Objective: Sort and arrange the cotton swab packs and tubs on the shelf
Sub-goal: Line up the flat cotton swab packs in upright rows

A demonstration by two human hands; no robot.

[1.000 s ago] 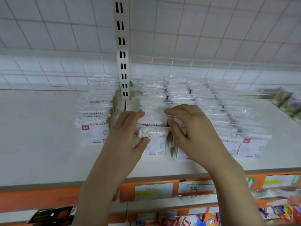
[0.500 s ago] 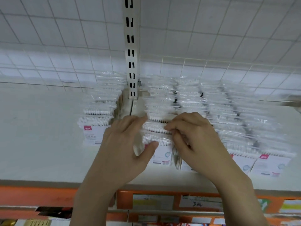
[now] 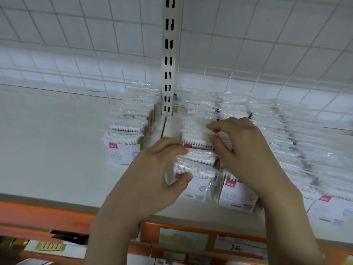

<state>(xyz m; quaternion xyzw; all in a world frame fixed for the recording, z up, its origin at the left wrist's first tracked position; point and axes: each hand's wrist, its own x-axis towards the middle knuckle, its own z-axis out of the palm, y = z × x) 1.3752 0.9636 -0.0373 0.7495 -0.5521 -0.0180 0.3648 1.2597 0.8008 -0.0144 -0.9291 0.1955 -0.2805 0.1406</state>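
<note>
Open shelf (image 3: pixel 47 150) surface left of the lone swab-pack row (image 3: pixel 126 129). Slotted upright (image 3: pixel 169 60) splits the rows. Right of it, packed rows (image 3: pixel 286 134) stand side by side to the frame edge; wire grid (image 3: pixel 267 44) closes the back.

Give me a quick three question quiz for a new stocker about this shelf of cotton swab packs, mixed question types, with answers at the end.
1. True or false: the left hand grips the front pack of a row.
2. Multiple choice: where does the slotted post stand? A) left of all the packs B) between the lone left row and the rows on the right C) right of all the packs
3. Fill in: the strip along the shelf's front edge is coloured ____.

Key:
1. True; thumb and fingers curl round its top, while the right hand rests on the packs behind.
2. B
3. Orange
</note>
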